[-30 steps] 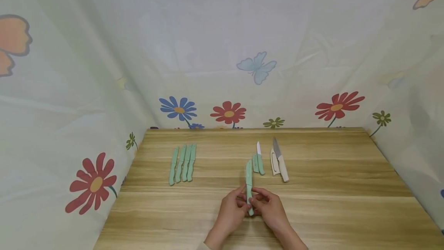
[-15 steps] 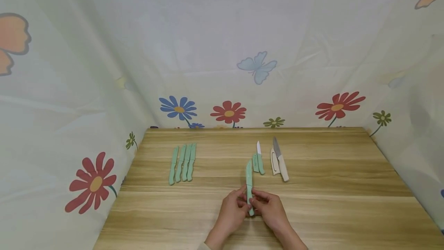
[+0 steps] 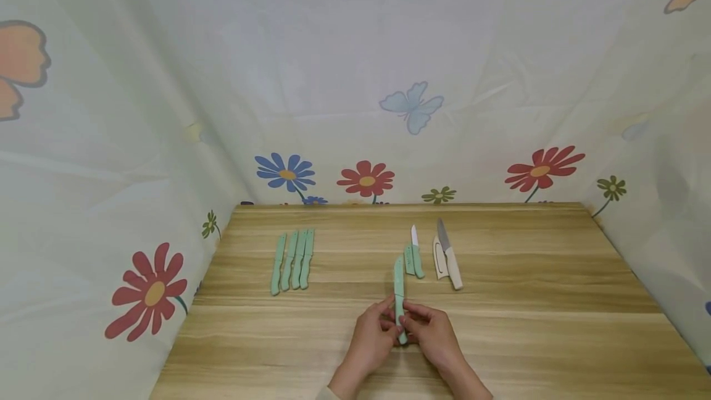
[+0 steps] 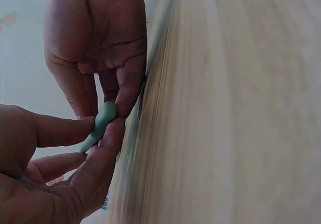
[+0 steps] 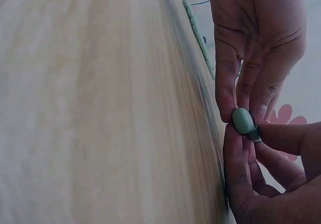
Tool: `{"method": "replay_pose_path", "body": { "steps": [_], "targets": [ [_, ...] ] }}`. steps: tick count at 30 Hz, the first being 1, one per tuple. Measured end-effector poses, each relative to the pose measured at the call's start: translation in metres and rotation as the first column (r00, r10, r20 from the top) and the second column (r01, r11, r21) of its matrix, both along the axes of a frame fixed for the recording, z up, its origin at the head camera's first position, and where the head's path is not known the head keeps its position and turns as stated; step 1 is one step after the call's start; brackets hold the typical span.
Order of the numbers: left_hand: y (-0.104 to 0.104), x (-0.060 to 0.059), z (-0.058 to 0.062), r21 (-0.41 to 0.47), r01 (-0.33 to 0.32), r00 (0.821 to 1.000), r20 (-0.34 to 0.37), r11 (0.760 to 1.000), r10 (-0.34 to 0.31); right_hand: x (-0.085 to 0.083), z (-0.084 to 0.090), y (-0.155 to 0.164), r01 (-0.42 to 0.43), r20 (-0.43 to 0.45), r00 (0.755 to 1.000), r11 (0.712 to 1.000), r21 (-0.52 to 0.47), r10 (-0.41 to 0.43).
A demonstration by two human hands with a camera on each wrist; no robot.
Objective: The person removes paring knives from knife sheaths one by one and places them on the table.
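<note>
In the head view, a mint-green knife (image 3: 399, 283) with a matching sheath over its blade points away from the body near the front middle of the table. My left hand (image 3: 371, 337) pinches its handle from the left, and my right hand (image 3: 436, 337) pinches it from the right. Both wrist views show fingertips around the rounded handle end (image 4: 106, 114), low over the wood. Just beyond the sheath tip lie a small green paring knife (image 3: 418, 264) with a bare pale blade and its speckled green sheath (image 3: 408, 260).
A cream-handled knife (image 3: 453, 269) with a bare grey blade lies right of the paring knife, beside its cream sheath (image 3: 440, 259). Several green sheathed knives (image 3: 276, 273) lie side by side at the left. Flower-printed curtain (image 3: 333, 79) encloses the wooden table (image 3: 528, 338).
</note>
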State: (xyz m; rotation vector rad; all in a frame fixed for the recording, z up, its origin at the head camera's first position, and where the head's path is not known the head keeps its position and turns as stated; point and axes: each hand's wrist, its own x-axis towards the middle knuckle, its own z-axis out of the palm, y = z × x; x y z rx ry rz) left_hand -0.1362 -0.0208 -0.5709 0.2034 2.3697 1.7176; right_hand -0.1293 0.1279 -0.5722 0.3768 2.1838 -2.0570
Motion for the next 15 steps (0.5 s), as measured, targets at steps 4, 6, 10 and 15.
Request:
{"method": "replay_pose_path", "body": {
  "steps": [4,6,10,15],
  "targets": [
    [-0.0001,-0.0003,-0.0005,-0.002,-0.003,1.0,-0.003,1.0,0.003,0.0001,0.0011,0.0001,-0.004,-0.004,1.0,1.0,0.007,0.004],
    [-0.0003,-0.0005,-0.0005,0.001,-0.005,1.0,-0.002,1.0,0.005,-0.0001,0.0012,0.0004,-0.006,-0.007,1.0,1.0,0.012,0.006],
    [-0.0008,-0.001,-0.0001,0.019,-0.001,1.0,0.016,1.0,0.001,-0.0001,0.0011,0.0014,-0.008,-0.004,1.0,1.0,0.015,0.008],
    [-0.0016,-0.0017,0.0004,0.057,0.009,0.999,0.048,0.998,-0.012,-0.0001,0.0005,0.003,-0.014,0.002,1.0,1.0,0.015,0.014]
  ]
}}
